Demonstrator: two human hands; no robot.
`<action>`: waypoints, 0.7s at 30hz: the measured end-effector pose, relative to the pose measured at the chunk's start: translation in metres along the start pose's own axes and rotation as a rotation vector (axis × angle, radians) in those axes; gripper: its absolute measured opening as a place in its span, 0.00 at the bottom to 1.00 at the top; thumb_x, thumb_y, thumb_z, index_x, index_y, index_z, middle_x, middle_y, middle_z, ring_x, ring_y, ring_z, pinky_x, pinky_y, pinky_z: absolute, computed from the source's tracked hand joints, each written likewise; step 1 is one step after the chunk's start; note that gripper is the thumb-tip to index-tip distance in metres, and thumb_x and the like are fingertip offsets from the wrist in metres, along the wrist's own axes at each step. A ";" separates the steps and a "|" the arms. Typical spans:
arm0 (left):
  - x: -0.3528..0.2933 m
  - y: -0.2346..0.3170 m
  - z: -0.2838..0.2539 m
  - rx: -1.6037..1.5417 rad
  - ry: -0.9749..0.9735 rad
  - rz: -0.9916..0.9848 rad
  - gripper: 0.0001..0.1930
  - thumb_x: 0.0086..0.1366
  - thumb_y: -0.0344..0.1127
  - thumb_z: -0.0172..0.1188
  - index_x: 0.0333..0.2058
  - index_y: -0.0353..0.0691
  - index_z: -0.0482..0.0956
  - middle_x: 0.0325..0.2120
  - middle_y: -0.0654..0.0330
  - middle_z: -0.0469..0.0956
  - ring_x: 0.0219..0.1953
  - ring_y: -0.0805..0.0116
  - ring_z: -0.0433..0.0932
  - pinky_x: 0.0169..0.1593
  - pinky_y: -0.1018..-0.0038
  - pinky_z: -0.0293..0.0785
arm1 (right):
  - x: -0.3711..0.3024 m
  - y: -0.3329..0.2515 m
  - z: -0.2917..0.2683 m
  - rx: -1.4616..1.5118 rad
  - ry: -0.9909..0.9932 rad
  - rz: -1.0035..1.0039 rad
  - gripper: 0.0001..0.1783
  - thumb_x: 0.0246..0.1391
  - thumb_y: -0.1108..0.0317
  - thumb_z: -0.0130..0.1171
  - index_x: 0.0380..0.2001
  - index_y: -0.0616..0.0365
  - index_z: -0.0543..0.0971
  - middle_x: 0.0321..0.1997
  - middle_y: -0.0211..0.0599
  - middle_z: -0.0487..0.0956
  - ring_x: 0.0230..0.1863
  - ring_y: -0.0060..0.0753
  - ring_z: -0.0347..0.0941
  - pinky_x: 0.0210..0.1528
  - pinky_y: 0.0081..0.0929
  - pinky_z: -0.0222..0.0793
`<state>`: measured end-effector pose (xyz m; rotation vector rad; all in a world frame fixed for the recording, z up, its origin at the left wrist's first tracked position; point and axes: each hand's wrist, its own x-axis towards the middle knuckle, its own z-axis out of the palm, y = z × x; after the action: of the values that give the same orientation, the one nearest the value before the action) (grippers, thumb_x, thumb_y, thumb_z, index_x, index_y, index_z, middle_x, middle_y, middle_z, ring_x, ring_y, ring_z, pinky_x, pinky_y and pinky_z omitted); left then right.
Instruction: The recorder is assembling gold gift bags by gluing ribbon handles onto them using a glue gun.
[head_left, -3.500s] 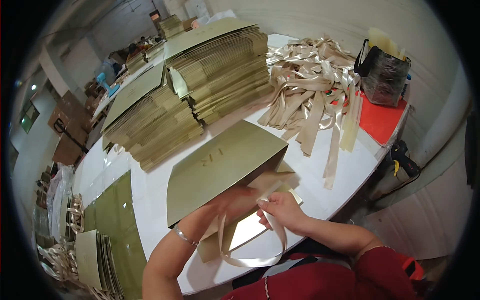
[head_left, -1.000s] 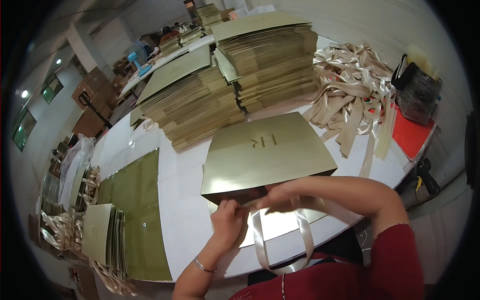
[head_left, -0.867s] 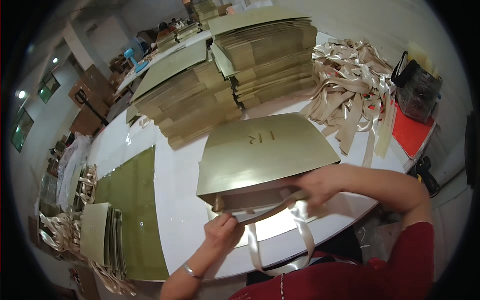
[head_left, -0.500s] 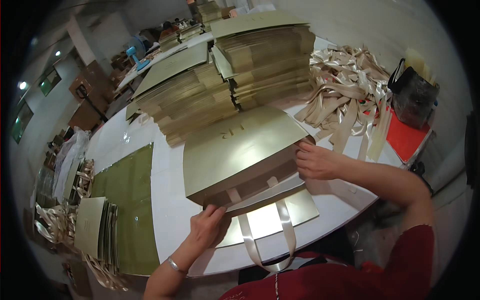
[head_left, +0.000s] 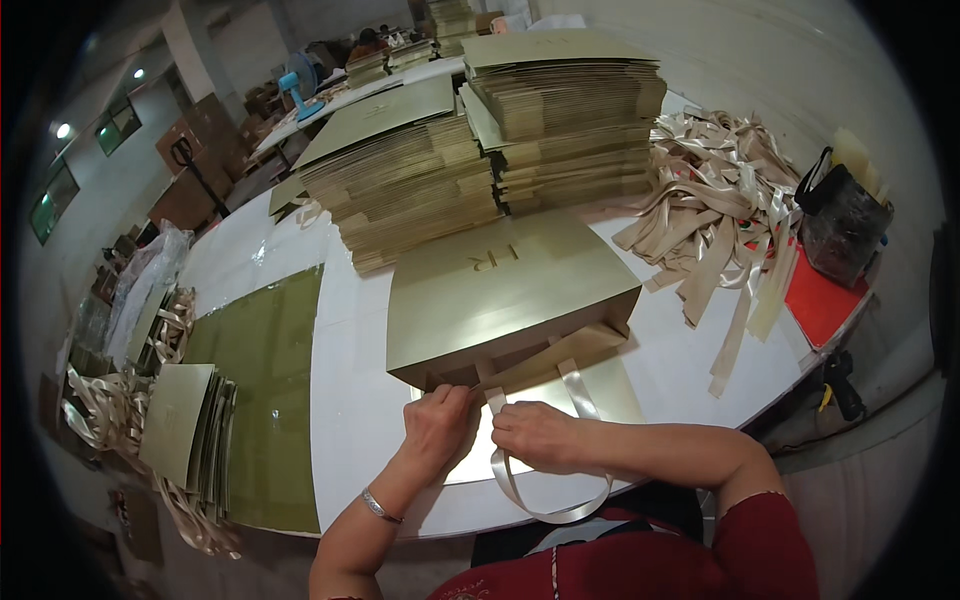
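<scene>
A pale gold paper bag (head_left: 510,290) lies on its side on the white table, its open mouth toward me. A cream satin ribbon handle (head_left: 582,388) hangs in a loop from the mouth's lower edge, over the table's front edge. At the left of the mouth, my left hand (head_left: 438,428) pinches the bag's rim; the fingertips are partly hidden. My right hand (head_left: 540,436) is closed around the ribbon handle near its left end, just below the mouth. Under the mouth lies a flat shiny gold sheet (head_left: 622,395).
Tall stacks of flat gold bags (head_left: 400,180) stand behind the bag. Loose ribbons (head_left: 700,215) are heaped at the right, beside a black pouch (head_left: 845,215) and a red sheet (head_left: 820,300). On the left are a green mat (head_left: 265,420) and upright bags with handles (head_left: 180,420).
My right hand has left the bag's right corner and moved left to the ribbon handle. My left hand has shifted slightly right along the rim. The bag's mouth has narrowed at the right.
</scene>
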<state>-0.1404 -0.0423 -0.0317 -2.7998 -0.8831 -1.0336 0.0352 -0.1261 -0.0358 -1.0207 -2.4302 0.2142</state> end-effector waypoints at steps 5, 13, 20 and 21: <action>-0.003 0.003 -0.003 0.010 0.033 0.038 0.07 0.48 0.29 0.63 0.24 0.44 0.72 0.17 0.62 0.68 0.17 0.65 0.72 0.19 0.71 0.68 | -0.006 -0.005 0.001 0.044 -0.058 0.016 0.02 0.39 0.73 0.53 0.21 0.59 0.72 0.28 0.36 0.70 0.37 0.38 0.70 0.40 0.32 0.69; -0.010 0.000 -0.009 -0.030 -0.026 0.127 0.09 0.46 0.29 0.63 0.29 0.42 0.75 0.20 0.62 0.68 0.19 0.65 0.73 0.20 0.71 0.69 | -0.018 -0.006 -0.017 0.037 -0.080 0.000 0.04 0.42 0.71 0.54 0.26 0.57 0.74 0.30 0.36 0.73 0.37 0.37 0.71 0.41 0.32 0.68; -0.015 0.006 -0.027 -0.084 -0.227 0.232 0.16 0.50 0.31 0.64 0.40 0.50 0.79 0.20 0.63 0.68 0.18 0.66 0.72 0.20 0.71 0.69 | -0.078 0.051 -0.103 -0.311 -0.130 0.714 0.13 0.43 0.66 0.60 0.35 0.49 0.75 0.31 0.36 0.75 0.36 0.37 0.74 0.34 0.35 0.70; -0.016 0.007 -0.028 -0.084 -0.227 0.243 0.16 0.50 0.31 0.64 0.40 0.50 0.79 0.20 0.63 0.68 0.18 0.66 0.72 0.20 0.71 0.69 | -0.092 0.054 -0.093 -0.370 -0.038 0.498 0.12 0.41 0.67 0.61 0.32 0.51 0.74 0.28 0.35 0.74 0.33 0.37 0.74 0.32 0.35 0.70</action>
<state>-0.1632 -0.0623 -0.0188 -3.0411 -0.5022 -0.7478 0.1706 -0.1564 -0.0078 -1.7948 -2.2523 -0.0590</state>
